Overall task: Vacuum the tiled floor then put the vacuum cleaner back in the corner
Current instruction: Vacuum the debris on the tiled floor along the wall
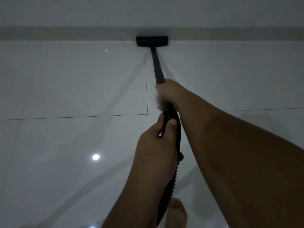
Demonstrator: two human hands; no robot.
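A black vacuum floor head (152,41) lies flat on the glossy white tiled floor (65,89), pressed against the foot of the wall. Its dark wand (157,66) runs back toward me. My right hand (167,94) grips the wand's near end, where it meets the ribbed black hose (176,137). My left hand (158,139) holds the hose just below that, thumb on top. The hose drops down between my forearms. The vacuum's body is out of view.
A white wall (148,12) with a beige skirting strip (65,33) closes off the far side. Dark grout lines cross the tiles. My bare foot (176,213) stands at the bottom centre beside the hose. Ceiling lights reflect off the floor.
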